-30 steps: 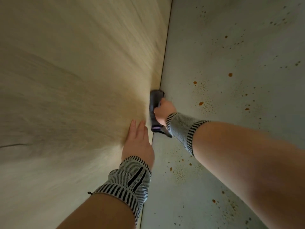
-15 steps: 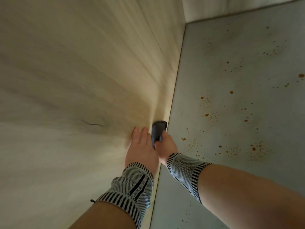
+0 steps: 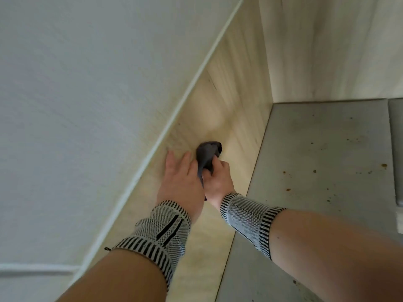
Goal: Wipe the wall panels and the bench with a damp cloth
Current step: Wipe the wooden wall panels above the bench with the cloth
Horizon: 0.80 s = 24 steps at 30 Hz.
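Single head-worn view, looking forward and down along both forearms

The wide-angle camera sits above and behind the wrists, close to the pale wood wall panel on its left, which runs away to a corner with a second panel at the far end. It faces steeply down onto the grey bench at right; a white textured surface fills the upper left

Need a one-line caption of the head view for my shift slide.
Right hand grips a dark cloth against the wood wall panel; left hand rests flat beside it, above the speckled grey bench.
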Available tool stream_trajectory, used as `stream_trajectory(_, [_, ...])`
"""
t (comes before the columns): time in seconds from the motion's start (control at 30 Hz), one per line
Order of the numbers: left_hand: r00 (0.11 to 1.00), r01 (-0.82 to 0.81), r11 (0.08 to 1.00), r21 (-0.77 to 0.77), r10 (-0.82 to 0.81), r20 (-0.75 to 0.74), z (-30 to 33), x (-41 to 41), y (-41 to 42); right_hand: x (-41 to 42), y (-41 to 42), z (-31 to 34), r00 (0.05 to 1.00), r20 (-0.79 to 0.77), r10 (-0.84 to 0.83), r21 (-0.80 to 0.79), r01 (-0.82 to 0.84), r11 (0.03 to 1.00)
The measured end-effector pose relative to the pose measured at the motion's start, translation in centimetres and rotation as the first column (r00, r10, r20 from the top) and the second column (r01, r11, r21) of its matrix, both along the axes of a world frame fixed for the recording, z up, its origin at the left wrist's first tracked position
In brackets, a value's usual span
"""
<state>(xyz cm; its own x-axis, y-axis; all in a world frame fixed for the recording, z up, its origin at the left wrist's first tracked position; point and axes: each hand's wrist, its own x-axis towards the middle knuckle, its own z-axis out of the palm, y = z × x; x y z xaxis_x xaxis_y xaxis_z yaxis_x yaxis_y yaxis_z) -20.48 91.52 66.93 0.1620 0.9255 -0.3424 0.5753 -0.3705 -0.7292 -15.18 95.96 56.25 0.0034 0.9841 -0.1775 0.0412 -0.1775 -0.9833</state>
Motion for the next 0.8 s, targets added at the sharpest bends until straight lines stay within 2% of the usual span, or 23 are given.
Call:
stream_trajectory(0.2, [0.996,0.005,0.986,0.167,-0.02,0.092,4.9,-3.7,-5.7,-1.7,-3.4,5.5,1.0,0.015,-0.01,0.168,0.008,0.986])
stream_trajectory(0.33, [0.977,0.035,0.954,0.298,-0.095,0.19,5.5,-8.8,-10.5,-3.9,-10.2,7.0,0.995,0.055,0.085,0.337,-0.099,0.936])
stream_trajectory(0.43, [0.952,0.057,0.959,0.279,-0.136,0.274,5.3,-11.0,-12.2,-3.8,-9.2,7.7,0.998,0.053,0.041,0.326,-0.056,0.944])
stream_trajectory(0.53, [0.927,0.062,0.967,0.247,-0.148,0.346,4.8,-11.6,-12.4,-3.3,-4.7,8.8,0.992,0.08,-0.101,0.25,0.078,0.965])
stream_trajectory(0.6, [0.929,0.061,0.964,0.258,-0.15,0.338,4.4,-11.9,-12.1,-3.8,-3.9,8.9,0.982,0.063,-0.179,0.222,0.161,0.962])
stream_trajectory(0.7, [0.93,0.033,0.955,0.295,-0.138,0.341,4.5,-11.7,-12.1,-6.3,-9.2,8.1,0.988,0.054,-0.145,0.302,0.123,0.945])
stream_trajectory(0.77, [0.958,0.135,0.921,0.364,-0.215,0.19,4.1,-11.9,-12.2,-7.1,-13.3,7.7,0.994,0.061,-0.089,0.365,0.061,0.929])
stream_trajectory(0.8, [0.969,0.133,0.933,0.334,-0.193,0.154,4.0,-12.0,-12.3,-7.0,-13.6,7.5,0.995,0.062,-0.08,0.376,0.051,0.925])
